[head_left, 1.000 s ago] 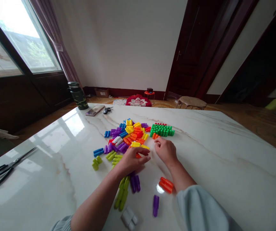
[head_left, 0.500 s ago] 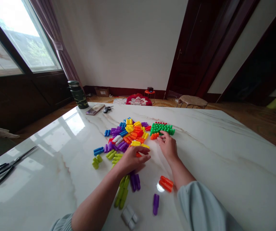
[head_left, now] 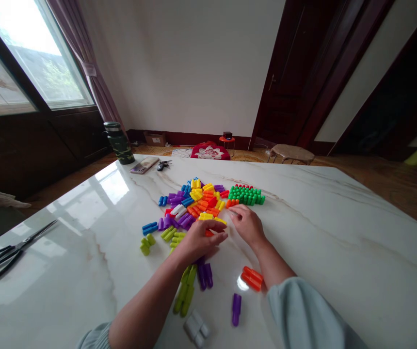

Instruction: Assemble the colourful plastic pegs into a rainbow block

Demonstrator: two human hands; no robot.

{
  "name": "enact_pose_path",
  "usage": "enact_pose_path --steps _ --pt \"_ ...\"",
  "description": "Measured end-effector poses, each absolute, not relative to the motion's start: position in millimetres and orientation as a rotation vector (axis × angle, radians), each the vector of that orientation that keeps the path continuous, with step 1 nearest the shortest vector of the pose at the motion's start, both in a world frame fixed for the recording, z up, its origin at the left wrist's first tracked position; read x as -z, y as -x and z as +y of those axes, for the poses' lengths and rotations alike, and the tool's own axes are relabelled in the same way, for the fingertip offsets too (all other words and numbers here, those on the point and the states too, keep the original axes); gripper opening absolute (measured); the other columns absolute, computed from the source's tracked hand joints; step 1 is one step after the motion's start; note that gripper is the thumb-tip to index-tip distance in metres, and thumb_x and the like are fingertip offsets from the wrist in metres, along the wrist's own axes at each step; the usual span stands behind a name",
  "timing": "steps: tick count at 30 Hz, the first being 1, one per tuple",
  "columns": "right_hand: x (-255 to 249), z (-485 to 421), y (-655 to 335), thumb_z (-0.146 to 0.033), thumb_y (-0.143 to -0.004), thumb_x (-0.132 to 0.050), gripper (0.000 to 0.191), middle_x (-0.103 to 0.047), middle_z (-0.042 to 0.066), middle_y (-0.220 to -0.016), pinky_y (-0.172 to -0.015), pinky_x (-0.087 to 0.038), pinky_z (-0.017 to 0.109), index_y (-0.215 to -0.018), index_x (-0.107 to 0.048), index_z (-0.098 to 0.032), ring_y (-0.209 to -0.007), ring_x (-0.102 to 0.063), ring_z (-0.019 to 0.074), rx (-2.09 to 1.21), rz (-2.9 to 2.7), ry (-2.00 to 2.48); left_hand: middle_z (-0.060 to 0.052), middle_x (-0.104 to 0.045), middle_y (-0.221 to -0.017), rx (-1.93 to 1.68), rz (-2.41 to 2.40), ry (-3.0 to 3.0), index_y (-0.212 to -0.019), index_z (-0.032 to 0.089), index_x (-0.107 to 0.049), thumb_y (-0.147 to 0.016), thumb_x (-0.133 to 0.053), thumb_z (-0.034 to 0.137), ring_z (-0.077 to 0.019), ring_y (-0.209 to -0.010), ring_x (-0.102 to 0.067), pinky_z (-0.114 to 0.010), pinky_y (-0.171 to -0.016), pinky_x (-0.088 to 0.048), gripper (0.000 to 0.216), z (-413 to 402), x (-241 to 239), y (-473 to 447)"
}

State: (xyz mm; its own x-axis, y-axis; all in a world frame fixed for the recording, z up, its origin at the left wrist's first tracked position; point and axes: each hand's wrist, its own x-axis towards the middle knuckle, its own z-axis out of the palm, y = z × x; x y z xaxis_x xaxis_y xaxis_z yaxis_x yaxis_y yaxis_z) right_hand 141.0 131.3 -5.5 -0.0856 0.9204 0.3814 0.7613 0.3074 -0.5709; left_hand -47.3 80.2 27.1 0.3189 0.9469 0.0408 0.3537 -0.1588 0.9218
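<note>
Head view: I am leaning both bare hands over a marbled counter (head_left: pixel 339 232), my arms reaching in from the near side.
Right hand: My right hand (head_left: pixel 247 224) is resting low with curled fingers; half a second ago it was reaching farther forward, and now it is sitting nearer to me. Whether the fingertips are gripping anything, I cannot tell.
Orange cluster: The small orange cluster (head_left: pixel 232 202) is sitting just beyond those fingertips and appearing to touch the near left corner of the green block (head_left: pixel 247 196). It is lying closer in than a moment ago, which I am judging to be a fresh placement along that side.
Left hand: My left hand (head_left: pixel 201 237) is hovering, thumb and fingers loosely parted, an orange piece (head_left: pixel 209 233) showing between them; I cannot tell if it is held. The two hands are staying apart.
Colored pile: The mixed pile (head_left: pixel 205 201) is spreading beyond my left hand.
Near side: A purple piece (head_left: pixel 236 309) and an orange pair (head_left: pixel 252 278) are lying between my forearms, the pair close by my right arm.
Edges: The shears (head_left: pixel 27 240) are lying toward the left edge; the flask (head_left: pixel 120 145), phone (head_left: pixel 145 165) and keys (head_left: pixel 162 166) are lining the far left corner.
Room: To the right, a broad stretch of marbling is running toward the slanting edge, giving my right arm room sideways.
</note>
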Motion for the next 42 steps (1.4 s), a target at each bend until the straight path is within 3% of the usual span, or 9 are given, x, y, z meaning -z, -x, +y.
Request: enact_pose_path --steps 10,15,18,23,27,31,34,37,42 --pt "3.0 130.1 -140.4 -0.016 -0.08 -0.053 0.035 -0.066 0.002 -0.118 -0.081 -0.05 0.027 -0.11 -0.069 -0.024 -0.085 -0.064 0.0151 -0.284 -1.916 1.534 -0.008 -0.074 -0.096 -0.837 1.225 -1.692 -0.1 0.016 -0.074 -0.075 -0.069 0.045 -0.0212 -0.083 -0.068 -0.028 -0.073 -0.053 0.038 80.0 -31.1 47.7" --pt "6.1 132.1 -140.6 -0.017 -0.078 -0.055 0.035 -0.066 0.004 -0.116 -0.08 -0.051 0.029 -0.11 -0.069 -0.023 -0.077 -0.063 0.0139 -0.339 -1.867 1.514 -0.005 -0.069 -0.076 -0.899 1.203 -1.459 -0.098 0.013 -0.072 -0.072 -0.071 0.054 -0.0119 -0.056 -0.058 -0.022 -0.052 -0.046 0.049 80.0 -33.7 44.4" --pt "3.4 128.3 -144.6 -0.021 -0.075 -0.057 0.032 -0.068 0.007 -0.109 -0.077 -0.052 0.03 -0.104 -0.07 -0.019 -0.073 -0.062 0.0143 -0.428 -1.74 1.471 -0.003 -0.064 -0.074 -1.026 1.067 -1.097 -0.101 0.012 -0.07 -0.07 -0.071 0.06 -0.0062 -0.049 -0.049 -0.017 -0.042 -0.037 0.057 81.0 -37.6 45.0" --pt "-20.5 84.6 -165.5 -0.033 -0.077 -0.057 0.025 -0.072 0.005 -0.082 -0.061 -0.05 0.027 -0.09 -0.072 -0.018 -0.065 -0.061 0.016 -0.671 -1.659 1.571 -0.008 -0.065 -0.083 -1.225 0.756 -0.498 -0.108 0.011 -0.065 -0.08 -0.065 0.053 -0.0113 -0.066 -0.061 -0.019 -0.06 -0.052 0.05 84.0 -50.4 53.3" --pt "-39.4 28.0 -177.3 -0.031 -0.066 -0.069 0.023 -0.07 0.0 -0.088 -0.057 -0.045 0.024 -0.089 -0.073 -0.027 -0.061 -0.057 0.0137 -0.572 -2.049 1.736 -0.016 -0.066 -0.101 -1.229 0.59 -0.291 -0.118 0.011 -0.056 -0.089 -0.053 0.047 -0.0186 -0.083 -0.067 -0.029 -0.075 -0.057 0.047 84.3 -57.4 55.3" --pt "-43.4 -2.9 -172.1 -0.018 -0.067 -0.063 0.025 -0.068 0.0 -0.083 -0.064 -0.045 0.024 -0.086 -0.073 -0.029 -0.069 -0.061 0.0152 -0.557 -2.248 1.739 -0.02 -0.063 -0.115 -1.23 0.538 -0.233 -0.124 0.01 -0.051 -0.088 -0.054 0.044 -0.024 -0.099 -0.067 -0.033 -0.085 -0.057 0.05 84.5 -55.9 54.8" --pt "-45.7 6.0 -163.7 -0.015 -0.068 -0.059 0.022 -0.066 0.001 -0.08 -0.065 -0.045 0.025 -0.08 -0.073 -0.026 -0.067 -0.06 0.0148 -0.545 -2.195 1.702 -0.023 -0.061 -0.119 -1.246 0.5 -0.19 -0.126 0.008 -0.05 -0.086 -0.056 0.038 -0.0272 -0.103 -0.066 -0.034 -0.084 -0.057 0.051 86.2 -51.6 56.3" --pt "-45.3 41.0 -157.5 -0.024 -0.071 -0.061 0.01 -0.066 0.002 -0.078 -0.063 -0.046 0.026 -0.076 -0.069 -0.022 -0.064 -0.057 0.0148 -0.483 -1.912 1.604 -0.025 -0.06 -0.119 -1.272 0.482 -0.153 -0.126 0.006 -0.049 -0.081 -0.055 0.021 -0.0279 -0.104 -0.066 -0.035 -0.084 -0.058 0.048 87.9 -48.0 56.9" --pt "-13.8 118.5 -159.8 -0.035 -0.075 -0.058 0.021 -0.068 0.007 -0.083 -0.069 -0.05 0.03 -0.085 -0.063 -0.017 -0.071 -0.061 0.0184 -0.303 -1.355 1.49 -0.025 -0.06 -0.121 -1.32 0.523 -0.162 -0.129 0.005 -0.045 -0.069 -0.048 -0.003 -0.028 -0.107 -0.065 -0.036 -0.088 -0.057 0.06 87.3 -49.0 54.0"
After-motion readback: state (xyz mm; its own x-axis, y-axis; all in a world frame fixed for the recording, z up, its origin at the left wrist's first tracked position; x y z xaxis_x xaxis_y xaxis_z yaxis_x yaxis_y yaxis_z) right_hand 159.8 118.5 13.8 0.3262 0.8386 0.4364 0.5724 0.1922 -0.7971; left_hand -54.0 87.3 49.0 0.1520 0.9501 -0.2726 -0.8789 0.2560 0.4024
